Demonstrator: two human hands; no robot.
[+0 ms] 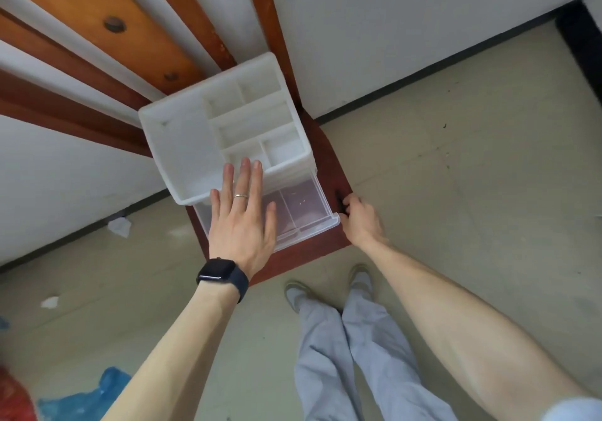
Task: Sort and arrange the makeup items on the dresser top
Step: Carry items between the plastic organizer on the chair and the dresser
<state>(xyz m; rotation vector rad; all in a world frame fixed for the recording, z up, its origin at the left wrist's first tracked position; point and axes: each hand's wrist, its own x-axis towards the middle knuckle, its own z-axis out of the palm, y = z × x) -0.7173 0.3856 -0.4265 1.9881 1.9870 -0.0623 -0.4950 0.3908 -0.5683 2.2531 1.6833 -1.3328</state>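
Observation:
A white plastic makeup organizer (182, 146) with several empty compartments on top stands on a small reddish-brown dresser top (325, 146). Its clear lower drawer (303, 205) is pulled out toward me and looks empty. My left hand (242, 221) lies flat with straight fingers over the front edge of the organizer and the drawer. My right hand (360, 218) is at the dresser's right edge beside the drawer's corner, its fingers curled around a small dark item (340, 202) that is mostly hidden.
White walls with brown wooden beams (97, 23) rise behind the dresser. The beige floor (456, 192) spreads right and below. My legs and shoes (342, 323) stand in front. Paper scraps (120, 226) and blue plastic (88, 398) lie at left.

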